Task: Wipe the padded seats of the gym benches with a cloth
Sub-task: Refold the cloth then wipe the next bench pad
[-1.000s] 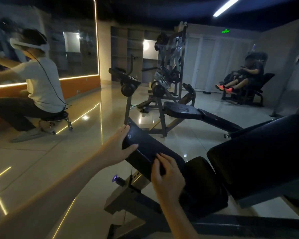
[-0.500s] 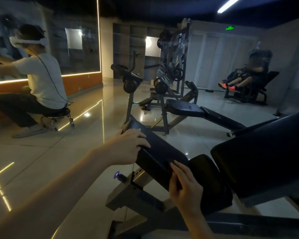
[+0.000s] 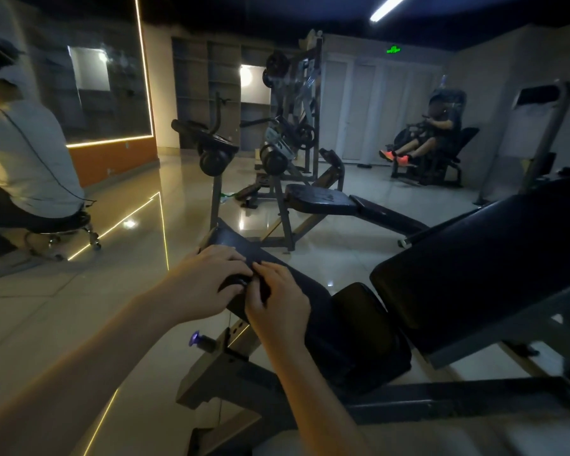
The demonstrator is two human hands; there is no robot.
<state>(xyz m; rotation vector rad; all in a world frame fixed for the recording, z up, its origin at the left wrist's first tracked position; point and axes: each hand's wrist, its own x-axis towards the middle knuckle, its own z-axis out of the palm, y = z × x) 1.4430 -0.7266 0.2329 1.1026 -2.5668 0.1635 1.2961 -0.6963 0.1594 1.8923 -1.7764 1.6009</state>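
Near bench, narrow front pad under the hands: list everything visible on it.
The front pad is a long, narrow black cushion, glossy like vinyl, catching light at its far end. It sits on the bench's grey metal frame, its near end by the seat pad. The left hand and right hand both rest on its middle; too dark to tell whether they hold a cloth.
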